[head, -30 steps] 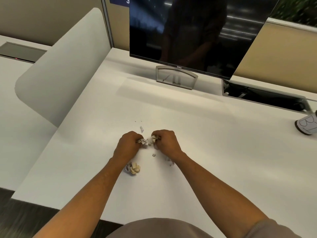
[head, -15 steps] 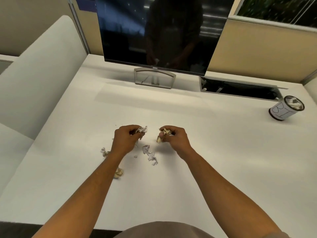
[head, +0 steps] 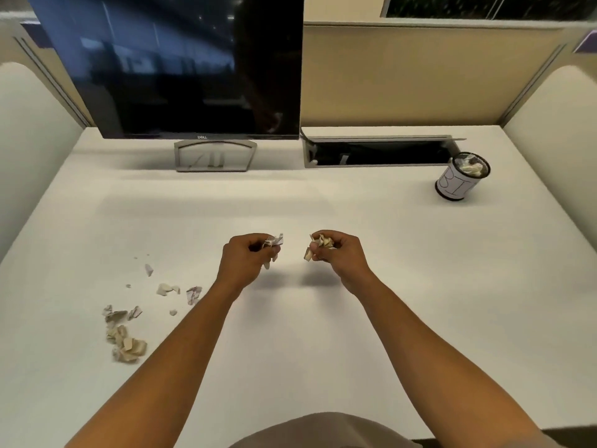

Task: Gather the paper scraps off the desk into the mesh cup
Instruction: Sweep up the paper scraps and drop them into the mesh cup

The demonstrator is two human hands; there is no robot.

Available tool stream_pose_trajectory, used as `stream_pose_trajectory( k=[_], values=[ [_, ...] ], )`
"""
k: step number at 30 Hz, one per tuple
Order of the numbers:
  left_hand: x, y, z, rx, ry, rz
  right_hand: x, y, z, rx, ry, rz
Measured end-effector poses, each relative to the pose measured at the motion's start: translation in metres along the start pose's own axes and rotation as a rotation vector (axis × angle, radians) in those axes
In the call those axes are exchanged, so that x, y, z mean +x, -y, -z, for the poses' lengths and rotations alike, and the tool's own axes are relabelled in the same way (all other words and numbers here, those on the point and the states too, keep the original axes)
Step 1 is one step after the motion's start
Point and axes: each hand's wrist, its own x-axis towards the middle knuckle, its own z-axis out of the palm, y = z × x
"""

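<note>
Both fists were closed on paper. The left hand [head: 250, 253] was clamped on a small grey-white wad that poked out past the thumb, and the right hand [head: 336, 252] was clamped on a tan bundle of scraps, one strip hanging below the fingers. The two hands were held apart above the desk [head: 355, 318], each casting a shadow on it.

Out to the left, more paper scraps [head: 126, 337] lay loose on the desk: a crumpled heap nearest the edge, a few torn pieces near the left forearm, and some tiny flecks beyond. The mesh cup [head: 462, 177] stood well apart at the far right, just in front of the open cable slot [head: 381, 151], already holding some paper. A monitor [head: 181, 66] stood at the back.

The scraps looked very light, soft and springy. They would likely slip from a loose fist, so a full closed pinch around each bunch seemed best. The flecks would probably need fingertip picking or sweeping together.
</note>
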Motion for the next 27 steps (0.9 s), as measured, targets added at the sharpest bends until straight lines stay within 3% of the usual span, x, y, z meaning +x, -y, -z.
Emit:
stream_pose_trajectory(
  k=[12,27],
  values=[
    [0.042,-0.062,-0.152,0.025,0.120,-0.017,0.016,0.014,0.153,0.092,-0.132,0.018],
    [0.114,-0.141,-0.295,0.082,0.253,-0.133,0.044,0.051,0.292,0.201,-0.364,0.048]
  ],
)
